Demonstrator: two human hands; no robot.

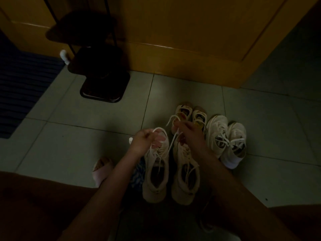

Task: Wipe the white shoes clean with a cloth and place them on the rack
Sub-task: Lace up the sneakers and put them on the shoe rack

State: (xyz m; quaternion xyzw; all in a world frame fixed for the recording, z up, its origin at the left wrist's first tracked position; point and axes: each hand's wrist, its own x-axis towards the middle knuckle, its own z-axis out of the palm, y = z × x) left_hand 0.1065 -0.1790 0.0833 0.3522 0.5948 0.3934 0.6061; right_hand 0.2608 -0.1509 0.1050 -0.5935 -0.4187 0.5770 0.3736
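a: where are the white shoes now?

b: three pairs stand on the tiled floor (90, 140), toward its right side and in front of the wooden door (173, 32). the near pair (156, 173) sits side by side right in front of the person, toes pointing at the door. a small pair (191, 113) is just beyond it, and a third pair (225, 140) is just to the right.

a: and the hands?

b: both are over the toes of the near pair. the left hand (141, 140) has its fingers curled and pinches a loop of the laces (173, 141). the right hand (187, 131) is also closed on a lace, which it holds raised above the shoe. the light is too dim to tell which shoe each strand belongs to.

a: the cloth?

b: a blue and white patterned cloth (139, 173) lies on the floor, touching the left side of the near pair and partly under the left forearm.

a: the rack?

b: the dark rack (102, 72) stands at the far left, against the door and well apart from the shoes. its shelves are too dark to make out.

a: anything else?

b: a blue ribbed mat (22, 84) lies along the left edge, and a foot in a pale slipper (102, 167) is near the left forearm.
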